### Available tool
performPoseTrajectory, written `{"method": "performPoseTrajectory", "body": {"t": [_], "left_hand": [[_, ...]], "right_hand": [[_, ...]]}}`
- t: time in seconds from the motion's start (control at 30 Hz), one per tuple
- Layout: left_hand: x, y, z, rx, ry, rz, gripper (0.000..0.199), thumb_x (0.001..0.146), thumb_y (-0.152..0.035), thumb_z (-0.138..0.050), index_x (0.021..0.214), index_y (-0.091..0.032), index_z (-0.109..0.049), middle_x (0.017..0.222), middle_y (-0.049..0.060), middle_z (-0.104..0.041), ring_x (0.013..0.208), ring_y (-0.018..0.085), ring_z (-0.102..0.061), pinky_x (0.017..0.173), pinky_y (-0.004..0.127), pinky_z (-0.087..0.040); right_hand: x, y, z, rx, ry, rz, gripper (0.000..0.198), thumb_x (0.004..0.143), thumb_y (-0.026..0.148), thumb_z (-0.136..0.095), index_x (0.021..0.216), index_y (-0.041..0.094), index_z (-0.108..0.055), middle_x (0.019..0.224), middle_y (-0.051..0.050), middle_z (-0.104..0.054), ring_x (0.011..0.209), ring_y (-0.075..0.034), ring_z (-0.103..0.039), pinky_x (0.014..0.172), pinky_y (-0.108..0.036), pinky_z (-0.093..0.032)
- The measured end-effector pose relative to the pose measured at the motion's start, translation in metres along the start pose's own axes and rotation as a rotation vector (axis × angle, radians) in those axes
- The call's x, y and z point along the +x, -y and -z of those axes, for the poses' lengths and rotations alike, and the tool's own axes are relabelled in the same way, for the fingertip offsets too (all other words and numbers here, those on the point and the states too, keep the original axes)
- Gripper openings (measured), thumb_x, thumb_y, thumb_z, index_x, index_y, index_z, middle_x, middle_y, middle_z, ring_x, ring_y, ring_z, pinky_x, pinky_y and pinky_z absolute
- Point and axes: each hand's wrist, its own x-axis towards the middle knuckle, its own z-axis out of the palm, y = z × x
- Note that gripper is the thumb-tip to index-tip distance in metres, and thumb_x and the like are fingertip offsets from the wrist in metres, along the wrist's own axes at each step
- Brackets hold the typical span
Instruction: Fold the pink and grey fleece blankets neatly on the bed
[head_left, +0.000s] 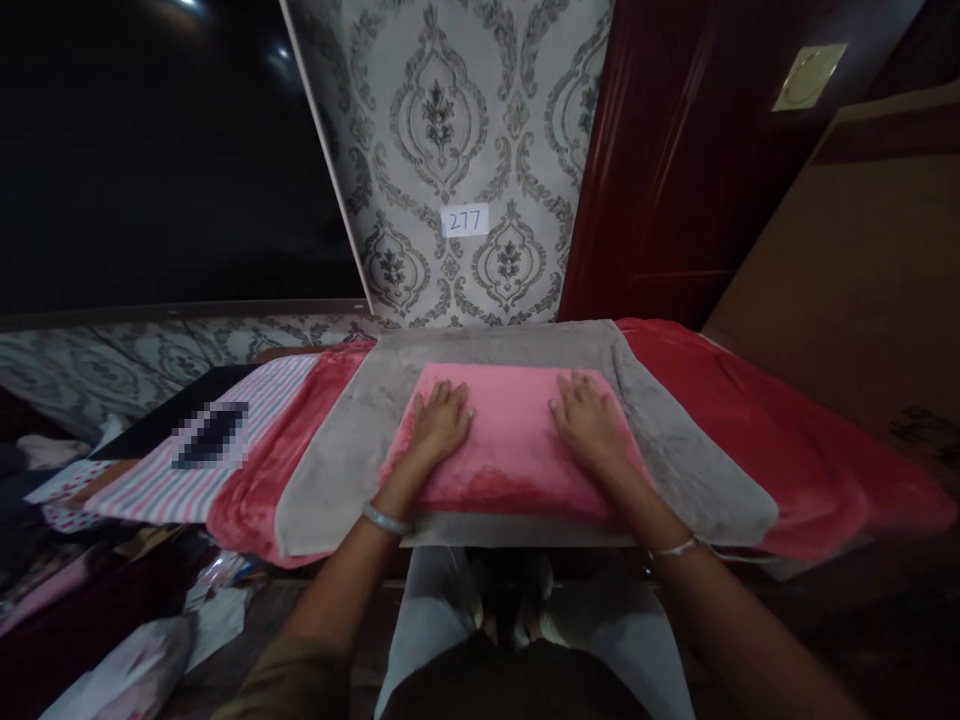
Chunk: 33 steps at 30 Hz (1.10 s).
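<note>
A folded pink plush cloth [510, 430] lies flat in front of me, its near edge a darker red. My left hand [442, 420] rests on its left part, palm down with the fingers stretched out. On the right part my right hand [587, 418] lies the same way, fingers spread. Neither hand grips anything. Under the pink cloth is a grey cloth [341, 455], which lies over a larger red cloth [720, 420] showing on both sides.
Left of the red cloth lies a striped cloth [161, 485] with a blurred-out dark object on it. A large black screen [165, 160] stands behind on the left. A cardboard box [862, 250] leans at the right. Clothes and papers [217, 625] are heaped at lower left.
</note>
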Motion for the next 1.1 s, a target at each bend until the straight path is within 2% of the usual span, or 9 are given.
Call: {"method": "performPoseTrajectory", "body": {"t": [0.13,0.23,0.43,0.57,0.67,0.77,0.87,0.93,1.1], "left_hand": [[-0.046,-0.023,-0.022,0.028,-0.05,-0.167,0.053,0.101,-0.031,-0.037,0.153,-0.022,-0.041,0.163,0.011,-0.035,0.152,0.028,-0.028,0.123,0.06,-0.02],[-0.062,-0.028,-0.041,0.068,-0.088,-0.181,0.051,0.101,-0.03,-0.037,0.152,-0.023,-0.044,0.162,0.01,-0.036,0.151,0.028,-0.031,0.123,0.06,-0.022],[-0.061,-0.024,-0.049,0.072,-0.136,-0.179,0.051,0.102,-0.035,-0.037,0.152,-0.027,-0.043,0.161,0.008,-0.038,0.15,0.028,-0.032,0.122,0.059,-0.025],[-0.06,-0.024,-0.048,0.057,-0.122,-0.168,0.051,0.103,-0.036,-0.036,0.153,-0.026,-0.042,0.162,0.008,-0.036,0.151,0.028,-0.031,0.122,0.06,-0.024],[-0.06,-0.024,-0.048,0.054,-0.113,-0.164,0.051,0.103,-0.036,-0.036,0.153,-0.026,-0.042,0.162,0.008,-0.036,0.151,0.028,-0.03,0.122,0.06,-0.024],[-0.06,-0.025,-0.049,0.053,-0.11,-0.158,0.051,0.103,-0.036,-0.036,0.153,-0.026,-0.042,0.163,0.008,-0.035,0.151,0.028,-0.031,0.122,0.06,-0.024],[-0.06,-0.026,-0.049,0.053,-0.127,-0.158,0.051,0.103,-0.035,-0.035,0.153,-0.026,-0.042,0.162,0.009,-0.036,0.151,0.028,-0.031,0.122,0.06,-0.025],[-0.06,-0.027,-0.049,0.052,-0.134,-0.156,0.051,0.103,-0.036,-0.036,0.152,-0.026,-0.043,0.162,0.009,-0.037,0.151,0.028,-0.032,0.122,0.06,-0.025],[-0.062,-0.027,-0.044,0.05,-0.117,-0.171,0.052,0.103,-0.04,-0.037,0.152,-0.025,-0.043,0.161,0.01,-0.038,0.15,0.028,-0.032,0.122,0.06,-0.026]], "right_hand": [[-0.05,0.06,-0.015,0.053,0.057,0.269,0.055,0.103,0.031,-0.028,0.154,0.017,-0.043,0.162,-0.012,-0.033,0.15,-0.029,-0.027,0.119,-0.055,-0.021],[-0.069,0.067,-0.025,0.046,0.095,0.29,0.056,0.102,0.034,-0.033,0.154,0.017,-0.042,0.162,-0.011,-0.033,0.15,-0.028,-0.028,0.121,-0.054,-0.019],[-0.067,-0.008,-0.02,-0.074,0.11,0.108,0.06,0.101,0.039,-0.034,0.155,0.014,-0.04,0.163,-0.01,-0.029,0.152,-0.028,-0.023,0.122,-0.054,-0.019],[-0.076,-0.059,-0.022,-0.113,0.084,-0.051,0.06,0.102,0.04,-0.027,0.156,0.016,-0.038,0.164,-0.008,-0.029,0.151,-0.029,-0.026,0.118,-0.056,-0.026],[-0.088,-0.084,-0.026,-0.086,0.054,-0.122,0.06,0.103,0.039,-0.022,0.156,0.017,-0.038,0.16,-0.009,-0.038,0.149,-0.03,-0.03,0.114,-0.056,-0.033],[-0.097,-0.094,-0.022,-0.094,-0.053,-0.152,0.059,0.104,0.039,-0.02,0.148,0.015,-0.05,0.157,-0.013,-0.042,0.149,-0.035,-0.03,0.111,-0.059,-0.037],[-0.099,-0.079,-0.009,-0.088,-0.231,-0.113,0.059,0.104,0.04,-0.022,0.143,0.011,-0.055,0.157,-0.019,-0.041,0.149,-0.036,-0.028,0.111,-0.059,-0.035],[-0.098,-0.055,-0.002,-0.062,-0.311,-0.001,0.057,0.103,0.038,-0.026,0.147,0.011,-0.051,0.158,-0.018,-0.04,0.15,-0.034,-0.026,0.114,-0.056,-0.033],[-0.09,0.005,-0.017,-0.038,-0.218,0.28,0.052,0.102,0.037,-0.034,0.151,0.023,-0.047,0.16,-0.01,-0.038,0.15,-0.031,-0.028,0.116,-0.057,-0.028]]}}
